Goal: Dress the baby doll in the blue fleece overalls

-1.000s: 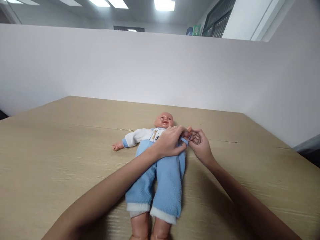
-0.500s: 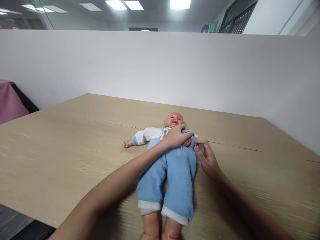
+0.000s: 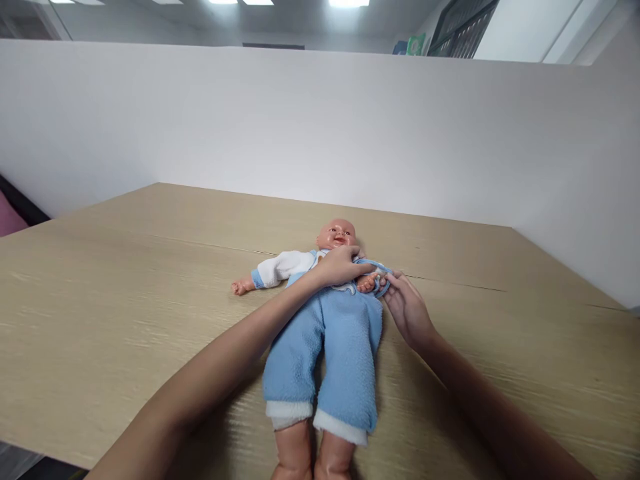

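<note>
A baby doll (image 3: 336, 233) lies on its back, feet toward me, dressed in blue fleece overalls (image 3: 347, 360) with white cuffs and a white top. Its arm on my left is stretched out in a white sleeve (image 3: 286, 268). Across the chest, my left hand (image 3: 341, 265) is closed on the blue-edged cloth near the doll's neck. My right hand (image 3: 406, 303) pinches the outer edge of that cloth beside the doll's small hand (image 3: 366, 283). The doll's other arm is mostly hidden by the cloth and my left hand.
The doll rests on a wide wooden table (image 3: 150, 320) with a thin seam running across it. A white partition (image 3: 300, 127) rises behind the table. Something pink (image 3: 10, 217) with a black edge stands past the table's left side.
My right hand has drawn the blue-edged cloth outward, and more of the doll's small hand shows. My left hand stays on the chest. The whole view has shifted slightly.
</note>
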The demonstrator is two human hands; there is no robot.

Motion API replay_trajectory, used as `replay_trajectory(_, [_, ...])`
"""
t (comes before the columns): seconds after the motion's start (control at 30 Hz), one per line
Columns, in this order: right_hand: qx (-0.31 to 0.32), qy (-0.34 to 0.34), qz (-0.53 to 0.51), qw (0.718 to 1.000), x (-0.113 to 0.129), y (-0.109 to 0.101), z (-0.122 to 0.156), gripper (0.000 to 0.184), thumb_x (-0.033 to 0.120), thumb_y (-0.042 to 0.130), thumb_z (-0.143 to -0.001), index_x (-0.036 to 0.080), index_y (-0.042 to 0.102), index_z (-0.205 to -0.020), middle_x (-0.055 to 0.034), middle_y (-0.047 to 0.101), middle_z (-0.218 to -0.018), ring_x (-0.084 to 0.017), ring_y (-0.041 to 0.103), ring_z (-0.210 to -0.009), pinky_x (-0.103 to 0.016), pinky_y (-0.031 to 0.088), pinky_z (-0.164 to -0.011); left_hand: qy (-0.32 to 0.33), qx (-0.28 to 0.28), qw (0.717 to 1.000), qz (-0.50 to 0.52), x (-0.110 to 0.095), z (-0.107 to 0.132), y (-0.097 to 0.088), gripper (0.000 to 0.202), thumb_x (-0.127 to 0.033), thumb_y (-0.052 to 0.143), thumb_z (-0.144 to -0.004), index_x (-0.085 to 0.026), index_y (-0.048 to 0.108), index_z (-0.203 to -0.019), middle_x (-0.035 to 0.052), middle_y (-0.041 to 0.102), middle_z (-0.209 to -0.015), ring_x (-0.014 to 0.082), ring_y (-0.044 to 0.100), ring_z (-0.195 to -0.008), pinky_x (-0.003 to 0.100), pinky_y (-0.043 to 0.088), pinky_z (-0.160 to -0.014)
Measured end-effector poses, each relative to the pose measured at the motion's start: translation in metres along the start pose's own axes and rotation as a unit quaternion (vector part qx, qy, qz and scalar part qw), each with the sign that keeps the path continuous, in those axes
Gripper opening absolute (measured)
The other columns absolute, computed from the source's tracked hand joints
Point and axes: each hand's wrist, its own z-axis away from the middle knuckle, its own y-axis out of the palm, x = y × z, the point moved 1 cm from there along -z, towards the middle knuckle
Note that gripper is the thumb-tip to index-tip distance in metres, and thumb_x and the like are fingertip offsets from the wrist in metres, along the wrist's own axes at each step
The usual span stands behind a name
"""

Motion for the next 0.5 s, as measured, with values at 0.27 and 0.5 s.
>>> replay_trajectory(0.27, [-0.057, 0.017, 0.042, 0.997, -0.013, -0.011, -0.007, 0.027, 0.047, 0.079, -0.084, 0.026, 0.064, -0.094, 0.0009, 0.07, -0.093, -0.021, 0.066, -0.092, -0.034, 0.056, -0.089, 0.032, 0.015, 0.999, 0.01, 0.01, -0.003, -0.002, 0.029, -0.047, 0.07, -0.09, -0.02, 0.071, -0.101, -0.0011, 0.066, -0.082, 0.0194, 0.061, -0.078, 0.032, 0.041, -0.071])
replay_trajectory(0.5, [-0.04, 0.073, -0.016, 0.996, -0.03, 0.005, -0.046, 0.03, 0.055, 0.074, -0.08, 0.027, 0.064, -0.083, 0.0006, 0.069, -0.073, -0.021, 0.065, -0.07, -0.032, 0.056, -0.066, 0.043, -0.104, 0.994, 0.014, 0.008, 0.001, 0.007, 0.02, -0.041, 0.07, -0.095, -0.021, 0.067, -0.101, -0.0008, 0.066, -0.082, 0.0182, 0.059, -0.075, 0.031, 0.039, -0.067])
